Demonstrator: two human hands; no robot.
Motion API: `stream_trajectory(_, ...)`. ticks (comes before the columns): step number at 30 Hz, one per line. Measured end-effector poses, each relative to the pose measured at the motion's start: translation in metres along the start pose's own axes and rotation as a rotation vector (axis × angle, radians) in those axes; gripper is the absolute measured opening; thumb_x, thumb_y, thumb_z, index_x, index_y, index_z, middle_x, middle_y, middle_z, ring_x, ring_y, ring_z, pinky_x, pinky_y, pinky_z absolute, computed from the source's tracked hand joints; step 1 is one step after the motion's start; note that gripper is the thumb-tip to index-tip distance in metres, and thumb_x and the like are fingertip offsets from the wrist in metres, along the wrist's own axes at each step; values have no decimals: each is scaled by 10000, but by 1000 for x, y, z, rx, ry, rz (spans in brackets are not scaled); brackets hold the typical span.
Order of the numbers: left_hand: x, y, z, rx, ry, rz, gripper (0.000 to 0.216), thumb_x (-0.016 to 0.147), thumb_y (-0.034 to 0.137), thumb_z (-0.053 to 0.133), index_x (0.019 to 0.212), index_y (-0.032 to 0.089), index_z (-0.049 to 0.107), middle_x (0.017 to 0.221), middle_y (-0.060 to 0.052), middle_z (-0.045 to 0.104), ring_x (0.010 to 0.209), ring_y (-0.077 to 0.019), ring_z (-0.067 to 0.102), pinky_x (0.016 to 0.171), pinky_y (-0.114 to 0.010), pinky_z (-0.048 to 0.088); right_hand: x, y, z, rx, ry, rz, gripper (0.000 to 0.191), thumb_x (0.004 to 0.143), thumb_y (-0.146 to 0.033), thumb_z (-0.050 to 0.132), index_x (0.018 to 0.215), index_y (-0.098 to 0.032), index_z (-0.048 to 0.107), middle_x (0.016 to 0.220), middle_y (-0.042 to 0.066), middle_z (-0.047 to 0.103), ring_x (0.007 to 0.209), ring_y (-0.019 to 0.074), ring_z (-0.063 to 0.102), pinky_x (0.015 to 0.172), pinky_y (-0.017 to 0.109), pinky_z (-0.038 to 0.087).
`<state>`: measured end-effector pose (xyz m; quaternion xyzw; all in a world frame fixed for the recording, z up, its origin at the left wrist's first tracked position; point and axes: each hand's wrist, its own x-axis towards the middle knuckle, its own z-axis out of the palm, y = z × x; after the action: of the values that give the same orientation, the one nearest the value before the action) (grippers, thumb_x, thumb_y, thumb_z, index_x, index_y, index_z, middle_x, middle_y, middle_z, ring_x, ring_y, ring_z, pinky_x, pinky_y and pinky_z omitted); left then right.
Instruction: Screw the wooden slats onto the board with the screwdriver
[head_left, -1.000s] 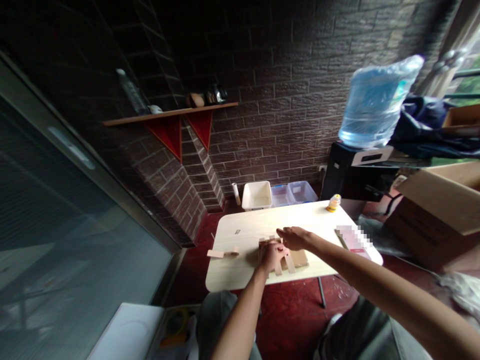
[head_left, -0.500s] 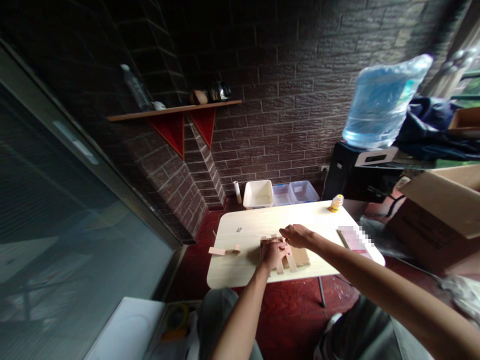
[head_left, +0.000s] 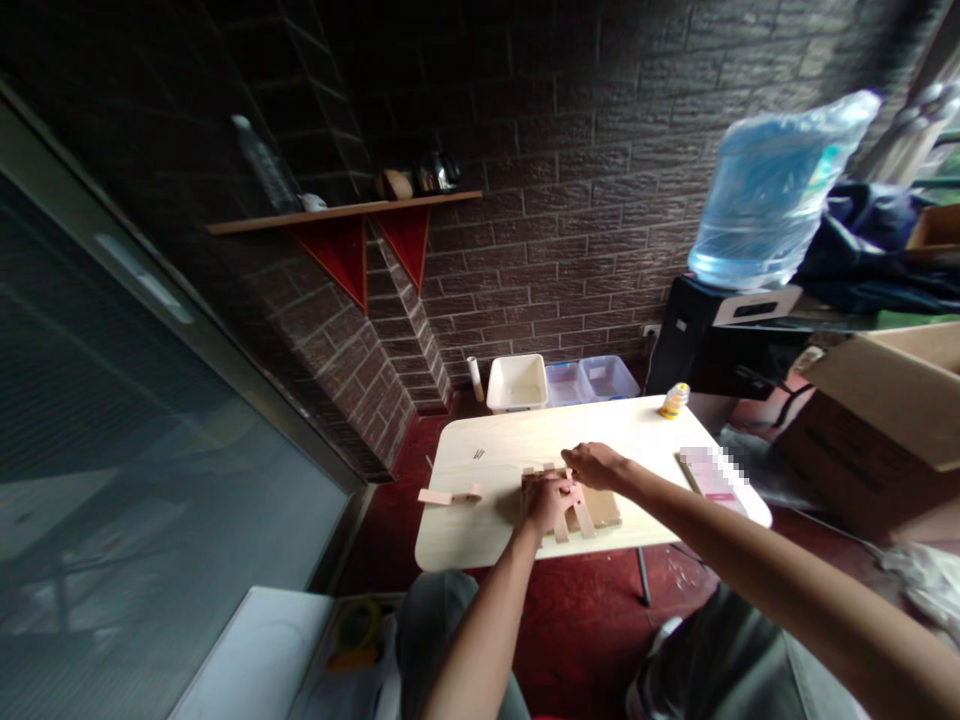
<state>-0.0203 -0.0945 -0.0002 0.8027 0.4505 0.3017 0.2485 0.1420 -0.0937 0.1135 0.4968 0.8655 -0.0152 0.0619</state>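
On the pale table (head_left: 487, 440), a flat cardboard piece (head_left: 606, 507) lies near the front edge with several light tan strips (head_left: 583, 517) across it. My left hand (head_left: 551, 502) rests over the strips, its fingers bent around one of them and pressing it to the cardboard. Just beyond it, my right hand (head_left: 592, 465) is closed near the far ends of the strips. Whatever it grips is too small to make out. The two hands nearly touch, and they hide part of the strips.
Loose tan strips (head_left: 435, 496) lie at the table's left edge, near small dark sticks (head_left: 478, 454). A yellow-based bottle (head_left: 675, 400) stands at the back right, above a pinkish flat pack (head_left: 709, 475). Plastic bins (head_left: 517, 382) sit behind the table; a large cardboard box (head_left: 862, 430) is right.
The view has shifted slightly. Both hands stay at the strips, with my right hand changing very little in pose.
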Motion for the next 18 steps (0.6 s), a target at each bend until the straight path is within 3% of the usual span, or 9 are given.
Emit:
stream_trajectory(9,-2,0,2,18,16,7,175,790,336,658,745,182,728,893,-51,714,798,-173,633,731,-282,448,0,-1,-8,13,-11,-49,365,853,-203,553,1215,-189,586,1043,126,717,870,236,694,677,280,492)
stream_trajectory(18,0,0,0,-4,0,9,134,784,311,666,784,201,742,891,-43,717,804,-182,639,739,-291,461,-4,5,-9,-25,-56,-45,226,875,-215,538,1059,-148,651,922,149,733,801,252,702,628,283,480)
